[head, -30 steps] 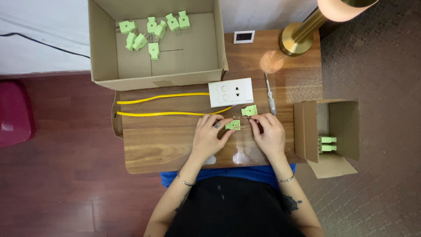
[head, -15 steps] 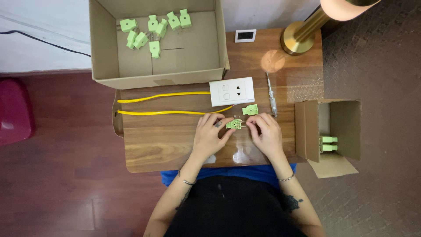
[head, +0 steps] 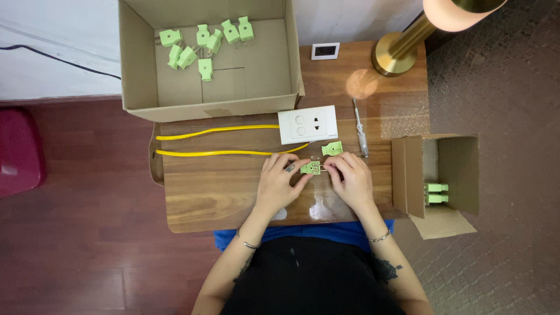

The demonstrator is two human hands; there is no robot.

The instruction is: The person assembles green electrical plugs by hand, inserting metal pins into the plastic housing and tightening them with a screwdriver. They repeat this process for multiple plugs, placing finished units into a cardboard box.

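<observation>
A small light-green plug part [head: 311, 168] lies between my two hands over the wooden table [head: 216, 192]. My left hand [head: 279, 182] pinches its left side with the fingertips. My right hand [head: 350, 178] touches its right edge, fingers curled at it. A second green plug part [head: 331, 149] rests on the table just above my right hand. A white wall socket plate [head: 307, 124] with a yellow cable [head: 216, 153] sits beyond the hands.
A big open cardboard box [head: 207, 99] at the back holds several green plugs [head: 201, 44]. A smaller box [head: 434, 175] on the right holds two more. A screwdriver [head: 360, 128], a brass lamp base [head: 396, 55] and a small white device [head: 325, 51] stand on the table.
Both hands stay on the green part; the fingers shifted only slightly around it. Nothing else has moved.
</observation>
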